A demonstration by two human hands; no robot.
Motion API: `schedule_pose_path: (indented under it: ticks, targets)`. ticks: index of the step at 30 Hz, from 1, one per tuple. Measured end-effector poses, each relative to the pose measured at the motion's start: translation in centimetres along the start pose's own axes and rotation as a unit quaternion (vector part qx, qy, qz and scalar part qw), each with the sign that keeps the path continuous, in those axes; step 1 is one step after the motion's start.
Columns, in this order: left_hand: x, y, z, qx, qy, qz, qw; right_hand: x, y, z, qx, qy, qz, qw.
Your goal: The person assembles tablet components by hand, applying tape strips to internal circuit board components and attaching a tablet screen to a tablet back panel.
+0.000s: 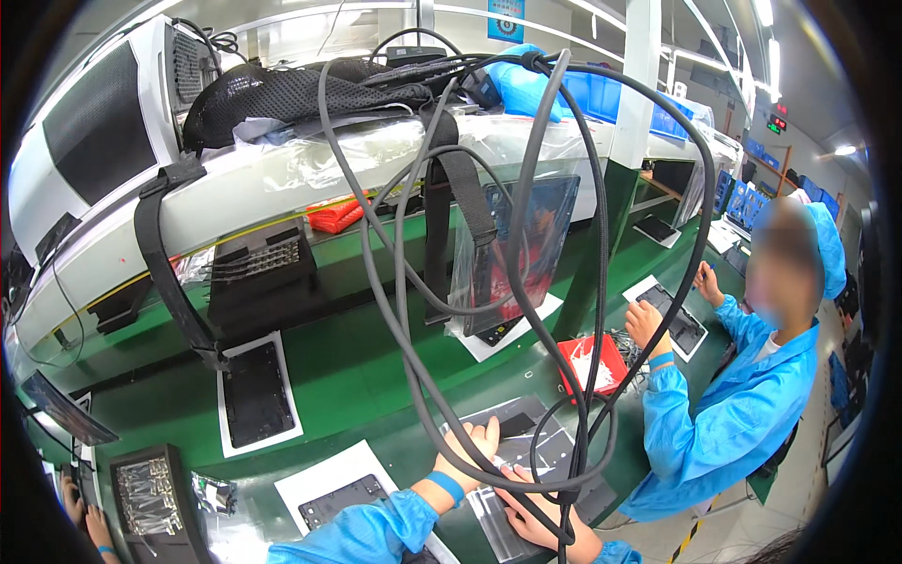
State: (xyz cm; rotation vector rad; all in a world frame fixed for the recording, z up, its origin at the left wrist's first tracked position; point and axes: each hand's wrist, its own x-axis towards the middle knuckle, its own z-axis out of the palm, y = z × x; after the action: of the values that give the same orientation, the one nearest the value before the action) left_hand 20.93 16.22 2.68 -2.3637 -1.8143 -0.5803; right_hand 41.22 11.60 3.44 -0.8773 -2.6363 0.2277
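My left hand (467, 446), in a blue sleeve with a blue wristband, reaches over flat grey sheets (526, 451) on the bench. Its fingers are closed, next to a small dark rectangular piece (516, 425); what they grip, if anything, is hard to see. My right hand (529, 508) lies over the near part of the sheets and clear plastic film (495, 528), fingers stretched out. Thick dark cables (567, 498) hang in front and partly cover this hand. Beside my left forearm a black flat device housing (338, 500) rests on white paper.
Another black housing (256, 395) lies on white paper farther left. Near left, a dark tray (117, 484) holds several metal parts. A red bin (617, 361) with white pieces stands right of the cables. A co-worker (742, 395) in blue works at the right. Shelf above carries cables and bags.
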Motion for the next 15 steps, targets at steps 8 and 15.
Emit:
schedule_pose_path:
  ticks: [8, 15]
  targets:
    - [1.5, -0.8, -1.4, -0.01, 0.058, -0.027, 0.998, 0.1, 0.0, -0.5, 0.102, -0.044, 0.045, 0.993]
    - [1.3, -2.5, -8.2, -0.174, 0.199, -0.031, 0.964, 0.3, 1.3, 0.1, 0.11, -0.019, -0.003, 0.994]
